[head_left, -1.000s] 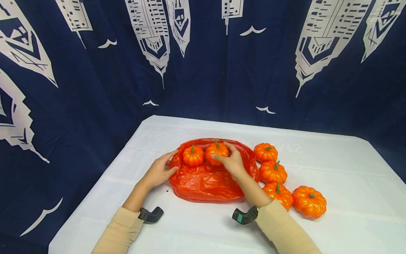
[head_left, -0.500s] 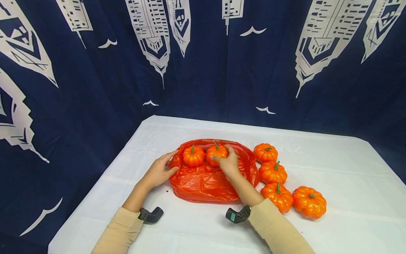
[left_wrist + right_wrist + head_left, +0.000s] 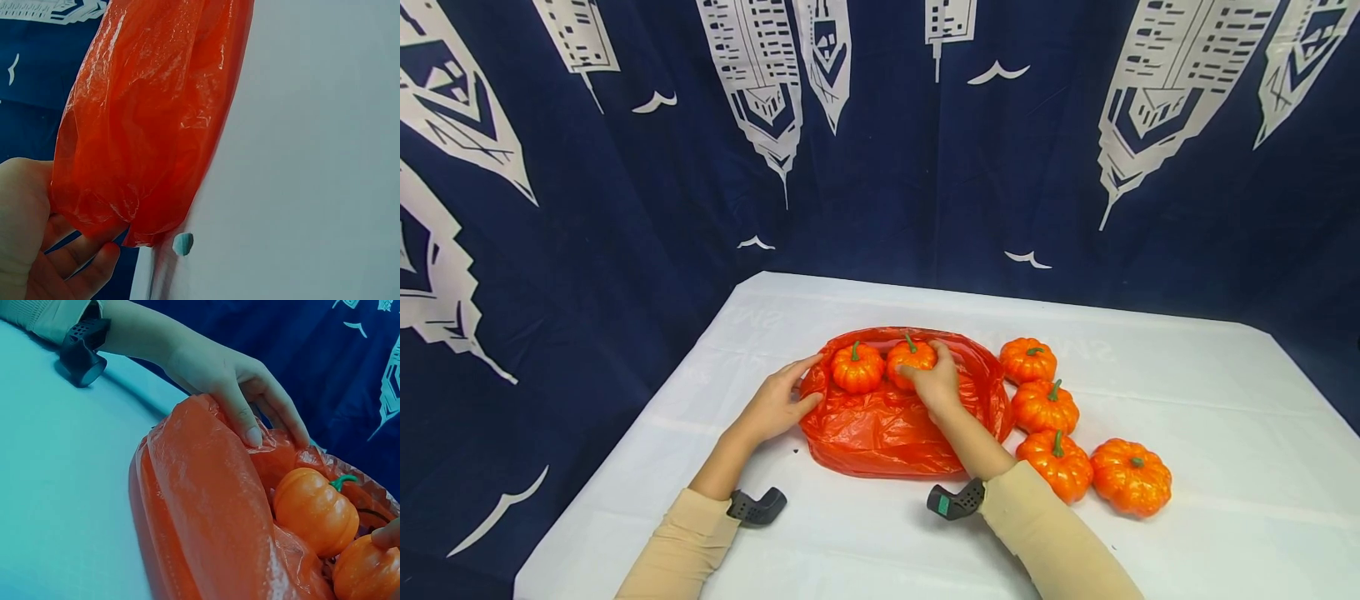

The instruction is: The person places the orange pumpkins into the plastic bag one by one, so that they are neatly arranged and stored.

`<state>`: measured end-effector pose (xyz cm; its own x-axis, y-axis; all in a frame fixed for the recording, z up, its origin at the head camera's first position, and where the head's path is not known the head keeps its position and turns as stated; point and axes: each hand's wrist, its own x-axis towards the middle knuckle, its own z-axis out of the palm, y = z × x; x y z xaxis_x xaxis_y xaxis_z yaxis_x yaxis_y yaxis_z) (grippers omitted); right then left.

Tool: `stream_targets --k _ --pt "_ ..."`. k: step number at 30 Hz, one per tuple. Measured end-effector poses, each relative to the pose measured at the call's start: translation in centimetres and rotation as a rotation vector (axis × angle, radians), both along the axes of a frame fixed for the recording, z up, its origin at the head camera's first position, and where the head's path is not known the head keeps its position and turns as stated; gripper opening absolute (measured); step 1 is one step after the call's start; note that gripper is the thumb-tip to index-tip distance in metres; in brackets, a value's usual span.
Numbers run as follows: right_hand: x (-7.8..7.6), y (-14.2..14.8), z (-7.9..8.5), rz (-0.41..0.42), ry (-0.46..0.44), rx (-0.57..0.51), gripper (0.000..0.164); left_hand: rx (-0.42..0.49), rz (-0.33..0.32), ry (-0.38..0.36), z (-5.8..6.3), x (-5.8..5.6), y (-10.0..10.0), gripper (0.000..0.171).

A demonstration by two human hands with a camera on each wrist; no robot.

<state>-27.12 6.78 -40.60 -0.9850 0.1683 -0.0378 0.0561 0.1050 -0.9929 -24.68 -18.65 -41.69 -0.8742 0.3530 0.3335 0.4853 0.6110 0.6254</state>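
A red plastic bag [image 3: 880,437] lies with its wide mouth up on the white table. My left hand [image 3: 777,406] holds the bag's left rim between thumb and fingers; the left wrist view shows the red film [image 3: 144,119] over those fingers. Inside the bag, at the left, sits a small orange pumpkin [image 3: 856,367] with a green stem. Beside it, my right hand [image 3: 940,390] grips a second small pumpkin [image 3: 912,358], thumb on the near side and fingers on the far right. In the right wrist view only a fingertip [image 3: 389,535] of that hand shows on the pumpkin.
Right of the bag stand several more orange pumpkins: one at the back [image 3: 1028,360], one against the bag [image 3: 1047,407], one near my right sleeve [image 3: 1055,465], and a larger flat one [image 3: 1131,477]. A navy curtain [image 3: 880,208] with white prints hangs behind the table.
My right hand and forearm have shifted a little left, with the gripped pumpkin moving slightly toward the other one. The left hand has stayed at the bag's rim.
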Motion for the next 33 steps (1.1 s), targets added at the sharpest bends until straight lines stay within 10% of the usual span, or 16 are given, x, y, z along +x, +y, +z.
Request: stream_targets --k 33 --pt "0.0 0.9 -0.5 0.045 0.006 0.011 0.085 -0.009 0.006 0.003 0.0 0.0 0.0 0.060"
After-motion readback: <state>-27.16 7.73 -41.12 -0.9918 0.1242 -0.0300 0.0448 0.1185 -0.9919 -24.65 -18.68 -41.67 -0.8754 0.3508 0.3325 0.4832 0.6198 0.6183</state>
